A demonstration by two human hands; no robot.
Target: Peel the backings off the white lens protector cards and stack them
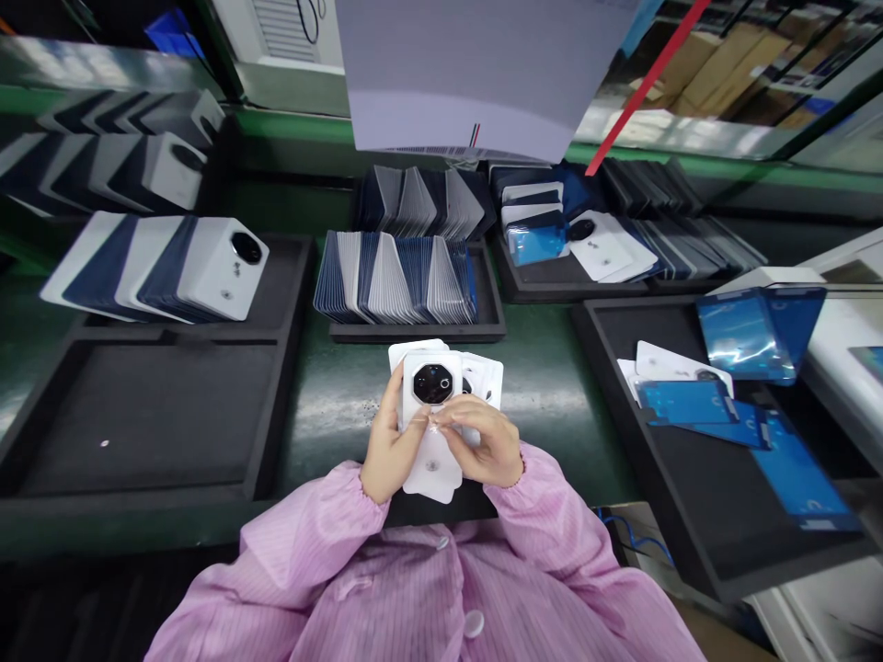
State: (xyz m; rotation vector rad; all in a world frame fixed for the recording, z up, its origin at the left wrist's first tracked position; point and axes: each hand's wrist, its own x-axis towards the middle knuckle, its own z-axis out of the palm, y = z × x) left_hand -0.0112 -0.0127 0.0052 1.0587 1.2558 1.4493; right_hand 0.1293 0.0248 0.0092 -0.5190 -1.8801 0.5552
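In the middle of the bench, a white phone back cover (429, 454) with a black camera window (432, 383) stands with its window end away from me. My left hand (390, 452) grips it along its left edge, thumb across the front. My right hand (487, 439) is closed in a pinch just below the window, its fingertips meeting the left thumb. A small clear, shiny bit seems to be between the fingertips, too small to name. More white covers (488, 372) lie beneath and behind, partly hidden by my hands.
Black trays (152, 418) stand left, behind and right. Fanned rows of white and dark blue covers (395, 280) fill several. Blue film-covered pieces (690, 402) lie in the right tray (682, 496). A paper sheet (475, 74) hangs ahead above the bench.
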